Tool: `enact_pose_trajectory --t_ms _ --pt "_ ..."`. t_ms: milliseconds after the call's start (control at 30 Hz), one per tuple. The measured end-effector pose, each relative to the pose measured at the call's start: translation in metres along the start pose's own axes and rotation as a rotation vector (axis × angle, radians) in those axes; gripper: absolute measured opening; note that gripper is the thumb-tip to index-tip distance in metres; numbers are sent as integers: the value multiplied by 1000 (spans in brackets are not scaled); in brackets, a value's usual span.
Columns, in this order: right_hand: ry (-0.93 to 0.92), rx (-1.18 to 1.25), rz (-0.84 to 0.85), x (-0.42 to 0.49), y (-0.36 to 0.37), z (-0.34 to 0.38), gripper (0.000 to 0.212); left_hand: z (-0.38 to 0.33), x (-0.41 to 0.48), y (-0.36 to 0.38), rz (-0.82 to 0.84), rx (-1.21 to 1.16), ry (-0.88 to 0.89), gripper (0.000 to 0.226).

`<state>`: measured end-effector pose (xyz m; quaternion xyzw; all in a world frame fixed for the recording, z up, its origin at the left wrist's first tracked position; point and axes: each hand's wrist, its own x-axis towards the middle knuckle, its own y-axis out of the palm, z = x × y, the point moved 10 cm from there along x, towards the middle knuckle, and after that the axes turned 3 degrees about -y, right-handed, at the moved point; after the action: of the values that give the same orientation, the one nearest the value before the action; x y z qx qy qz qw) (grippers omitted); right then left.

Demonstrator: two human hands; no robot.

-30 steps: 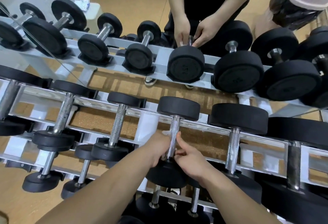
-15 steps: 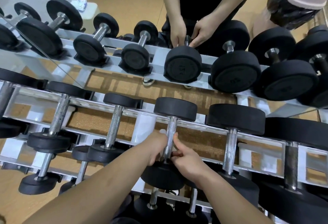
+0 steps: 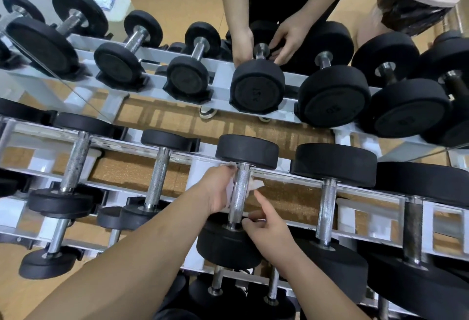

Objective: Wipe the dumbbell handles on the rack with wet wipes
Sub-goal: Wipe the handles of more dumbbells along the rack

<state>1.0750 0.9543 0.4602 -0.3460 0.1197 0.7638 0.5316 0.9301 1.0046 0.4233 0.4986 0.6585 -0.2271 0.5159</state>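
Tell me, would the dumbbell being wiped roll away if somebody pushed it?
Probably not: the dumbbell rests across the rack rails. It likely feels heavy, with thick black ends. Its rough-textured handle should grip well, not slip.

- The wet wipe (image 3: 256, 184) is mostly hidden between the left hand (image 3: 215, 190) and the dumbbell handle (image 3: 239, 192); only white scraps show.
- The left fingers curl out of sight behind that handle.
- Whether the right hand (image 3: 270, 232) pinches anything is unclear.
- Right of the right hand, the largest dumbbells (image 3: 431, 294) are cut off by the frame edge.
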Motion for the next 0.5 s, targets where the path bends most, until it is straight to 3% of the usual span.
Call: enact_pose_trajectory --t_ms 167,233,333,400,500 --pt "-2 -161 -7 4 2 -2 18 36 -16 -4 70 80 -110 22" --pt "6 -203 -9 3 2 -2 25 22 -14 -3 85 88 -95 27" --pt "17 -248 -6 3 3 -4 53 -14 -11 4 46 -70 -18 26" --pt "27 -273 2 2 4 -5 53 -20 -18 2 -50 -76 55 25" --pt "34 -311 15 -1 5 -4 51 7 -45 -2 -109 110 121 26"
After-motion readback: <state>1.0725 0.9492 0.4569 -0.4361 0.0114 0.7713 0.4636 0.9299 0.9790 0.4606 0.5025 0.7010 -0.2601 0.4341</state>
